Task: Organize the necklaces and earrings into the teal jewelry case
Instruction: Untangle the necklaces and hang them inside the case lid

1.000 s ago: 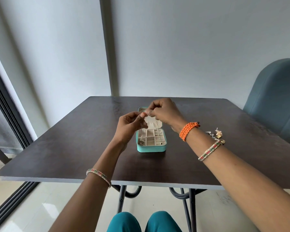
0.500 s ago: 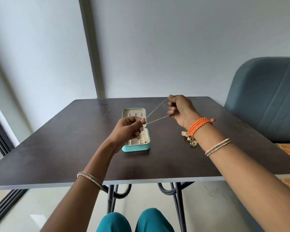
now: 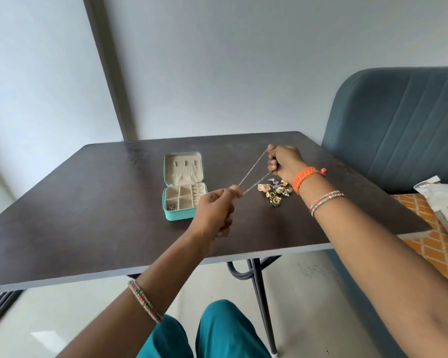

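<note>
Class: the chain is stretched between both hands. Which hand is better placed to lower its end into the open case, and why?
Left hand: it pinches the chain right beside the case; the right hand is farther away.

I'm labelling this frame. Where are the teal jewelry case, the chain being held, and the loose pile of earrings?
Teal jewelry case [image 3: 177, 215]: head view, front outer wall.
Chain [image 3: 252, 165]: head view, upper strand stretched between the hands.
Earrings [image 3: 274, 191]: head view, middle of the pile on the table.
</note>
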`<state>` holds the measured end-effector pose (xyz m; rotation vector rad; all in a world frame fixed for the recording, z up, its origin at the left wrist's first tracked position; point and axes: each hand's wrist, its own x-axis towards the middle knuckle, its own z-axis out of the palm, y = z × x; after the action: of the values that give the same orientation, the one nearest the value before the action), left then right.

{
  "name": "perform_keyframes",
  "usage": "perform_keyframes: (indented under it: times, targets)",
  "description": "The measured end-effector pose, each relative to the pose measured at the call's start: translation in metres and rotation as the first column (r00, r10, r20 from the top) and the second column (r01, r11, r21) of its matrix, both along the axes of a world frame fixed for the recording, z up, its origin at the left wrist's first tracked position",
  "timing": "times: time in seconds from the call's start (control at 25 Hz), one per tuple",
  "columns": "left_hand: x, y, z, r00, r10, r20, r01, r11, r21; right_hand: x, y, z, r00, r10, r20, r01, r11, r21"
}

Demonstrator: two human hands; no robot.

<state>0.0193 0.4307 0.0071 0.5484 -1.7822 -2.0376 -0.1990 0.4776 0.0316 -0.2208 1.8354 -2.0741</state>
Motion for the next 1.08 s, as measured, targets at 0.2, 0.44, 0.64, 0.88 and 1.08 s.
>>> perform_keyframes:
  times: [0.2,0.44,0.64,0.88,1.08]
  targets:
    - [-0.012,0.011,-0.012,0.987,-0.034,0.155,-0.003,0.972,0.237,-0.019,-0.01,-0.019,0.982,0.015,-0.186,0.047,0.946,0.322]
    - [-0.023,0.032,-0.023,0.968,-0.121,0.219,0.045,0.944,0.326,-0.03,-0.029,-0.044,0.926,0.21,-0.315,-0.023,0.863,0.505]
    - [-0.027,0.025,-0.02,0.97,-0.012,0.241,-0.042,0.975,0.22,-0.028,-0.052,-0.045,0.843,0.321,-0.431,-0.051,0.846,0.531]
    - [-0.029,0.015,-0.023,0.966,-0.091,0.243,-0.011,0.921,0.389,-0.031,-0.07,-0.04,0.729,0.524,-0.441,-0.151,0.751,0.642]
    - [-0.028,0.017,-0.026,0.961,-0.151,0.23,0.019,0.87,0.493,-0.032,-0.081,-0.052,0.688,0.606,-0.4,-0.236,0.708,0.666]
